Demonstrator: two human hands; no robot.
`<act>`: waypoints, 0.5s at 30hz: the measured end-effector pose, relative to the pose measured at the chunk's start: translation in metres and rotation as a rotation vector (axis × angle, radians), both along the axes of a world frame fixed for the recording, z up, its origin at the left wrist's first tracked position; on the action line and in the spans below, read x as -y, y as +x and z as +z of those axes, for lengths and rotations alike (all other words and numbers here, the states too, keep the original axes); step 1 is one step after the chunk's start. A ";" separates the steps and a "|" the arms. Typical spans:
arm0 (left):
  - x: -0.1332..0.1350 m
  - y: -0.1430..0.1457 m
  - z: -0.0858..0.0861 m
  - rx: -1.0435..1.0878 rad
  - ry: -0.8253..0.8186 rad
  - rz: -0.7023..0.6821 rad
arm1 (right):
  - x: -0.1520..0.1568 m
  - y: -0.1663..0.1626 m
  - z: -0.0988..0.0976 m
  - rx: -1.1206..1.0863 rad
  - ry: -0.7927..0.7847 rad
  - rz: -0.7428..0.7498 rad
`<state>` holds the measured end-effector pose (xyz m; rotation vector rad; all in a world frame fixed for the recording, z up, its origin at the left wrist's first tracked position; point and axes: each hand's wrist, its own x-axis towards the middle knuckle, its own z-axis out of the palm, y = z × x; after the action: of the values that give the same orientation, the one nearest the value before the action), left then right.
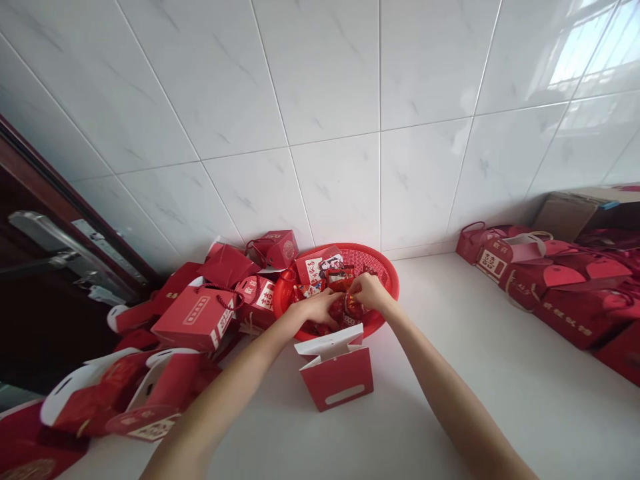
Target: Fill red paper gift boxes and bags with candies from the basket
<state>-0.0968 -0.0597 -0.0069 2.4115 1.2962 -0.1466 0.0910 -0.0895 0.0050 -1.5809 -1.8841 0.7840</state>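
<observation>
A red plastic basket [393,267] holds several small red packets and a red card box [311,265] with printed figures. Both my hands are inside it. My left hand [320,308] has its thumb and fingers around a shiny red packet [337,309]. With fingertips pinched together, my right hand [369,291] grips the top of a red wrapped packet [353,308] beside it. Just in front of the basket a red paper gift box [338,379] stands upright with its white-lined top open. My fingertips are partly hidden among the wrappers.
Red gift boxes [193,317], some with rope handles, are heaped on the left, by a dark door with a metal handle [37,230]. More red boxes [565,303] line the right side near a cardboard box [567,215]. A white tiled wall [335,187] rises behind the white counter [450,313].
</observation>
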 end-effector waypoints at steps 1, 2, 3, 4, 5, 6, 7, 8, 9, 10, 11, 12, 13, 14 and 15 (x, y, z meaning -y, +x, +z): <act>-0.001 0.000 0.000 0.007 0.000 0.003 | -0.001 0.001 0.001 -0.036 0.038 -0.040; -0.001 0.000 0.000 0.020 0.001 0.003 | -0.002 0.002 0.001 -0.095 0.081 -0.087; -0.002 0.000 0.000 0.039 0.007 0.002 | -0.003 0.003 0.001 -0.174 0.120 -0.133; -0.003 0.001 0.001 0.063 0.017 0.001 | -0.005 0.004 0.000 -0.268 0.152 -0.175; -0.003 0.001 0.003 0.093 0.031 0.000 | -0.007 0.005 -0.001 -0.364 0.177 -0.211; -0.004 0.001 0.004 0.126 0.050 0.003 | -0.008 0.007 -0.003 -0.448 0.193 -0.236; -0.004 0.002 0.005 0.157 0.073 0.012 | -0.010 0.008 -0.004 -0.508 0.202 -0.252; -0.004 0.002 0.006 0.183 0.100 0.026 | -0.011 0.009 -0.006 -0.554 0.211 -0.268; -0.004 0.002 0.008 0.202 0.128 0.047 | -0.013 0.010 -0.008 -0.593 0.221 -0.287; -0.004 0.002 0.009 0.219 0.158 0.075 | -0.014 0.010 -0.009 -0.628 0.228 -0.308; -0.005 0.002 0.010 0.242 0.192 0.110 | -0.015 0.011 -0.010 -0.662 0.229 -0.332; -0.005 0.002 0.012 0.278 0.229 0.155 | -0.016 0.011 -0.011 -0.694 0.227 -0.357; -0.006 0.001 0.013 0.329 0.262 0.209 | -0.016 0.011 -0.011 -0.723 0.221 -0.384; -0.006 0.000 0.014 0.396 0.284 0.267 | -0.017 0.011 -0.012 -0.746 0.210 -0.408; -0.007 -0.001 0.015 0.474 0.291 0.323 | -0.018 0.012 -0.012 -0.764 0.201 -0.419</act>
<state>-0.0976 -0.0529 0.0077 2.2160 1.5187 0.7032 0.1026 -0.0715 -0.0067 -1.2344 -1.0084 0.8177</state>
